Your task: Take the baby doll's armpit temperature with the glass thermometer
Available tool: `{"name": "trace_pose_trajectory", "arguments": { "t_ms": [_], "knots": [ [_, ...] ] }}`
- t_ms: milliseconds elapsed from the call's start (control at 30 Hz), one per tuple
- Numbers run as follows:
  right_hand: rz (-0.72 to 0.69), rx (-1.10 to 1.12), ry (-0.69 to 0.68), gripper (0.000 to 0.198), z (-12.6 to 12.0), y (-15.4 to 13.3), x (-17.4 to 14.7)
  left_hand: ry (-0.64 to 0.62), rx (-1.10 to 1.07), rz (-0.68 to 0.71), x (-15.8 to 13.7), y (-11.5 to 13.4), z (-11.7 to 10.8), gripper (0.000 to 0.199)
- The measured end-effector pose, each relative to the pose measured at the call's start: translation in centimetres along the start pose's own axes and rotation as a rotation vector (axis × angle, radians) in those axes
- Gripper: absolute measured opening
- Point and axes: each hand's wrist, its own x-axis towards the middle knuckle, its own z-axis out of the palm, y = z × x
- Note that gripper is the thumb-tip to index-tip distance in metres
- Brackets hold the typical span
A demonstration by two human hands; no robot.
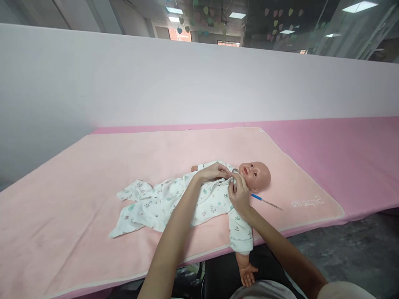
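Observation:
A baby doll [260,176] lies on its back with its head to the right. It wears a white romper [174,195] with small green and dark prints. At the neckline, my left hand [215,171] reaches over the chest with its fingers pinched on the cloth. My right hand [239,194] meets it there, thumb and fingers closed on the collar edge just below the doll's chin. What exactly lies between the fingertips is too small to make out. One doll arm [245,265] hangs over the near edge, its sleeve on.
A thin stick with a blue end [257,197], possibly a thermometer, lies beside the doll's head. Beneath is a pale pink pad [93,166] with a white border, over a darker pink cover [352,158]. A white partition [187,87] rises behind.

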Motion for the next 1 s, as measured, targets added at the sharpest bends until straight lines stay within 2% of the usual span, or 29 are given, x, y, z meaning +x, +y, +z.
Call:
{"name": "trace_pose_trajectory", "arguments": {
  "t_ms": [233, 367, 500, 767, 1000],
  "knots": [
    [0.100, 0.003, -0.010, 0.032, 0.5, 0.1, -0.4, 0.009, 0.037, 0.009, 0.2, -0.3, 0.0, 0.029],
    [0.159, 0.129, 0.051, 0.026, 0.3, 0.4, -0.9, 0.024, 0.032, 0.003, 0.2, -0.3, 0.1, 0.029],
    [0.148, 0.174, 0.116, 0.019, 0.1, 0.4, -0.8, 0.014, 0.006, -0.013, 0.3, -0.2, 0.2, 0.028],
    [0.124, 0.099, 0.094, 0.021, 0.4, 0.4, -0.4, 0.031, 0.086, -0.011, 0.0, 0.1, 0.4, 0.033],
    [0.127, 0.108, 0.112, 0.019, 0.4, 0.6, -0.7, -0.068, 0.146, 0.014, -0.9, 1.5, 0.4, 0.039]
  ]
}}
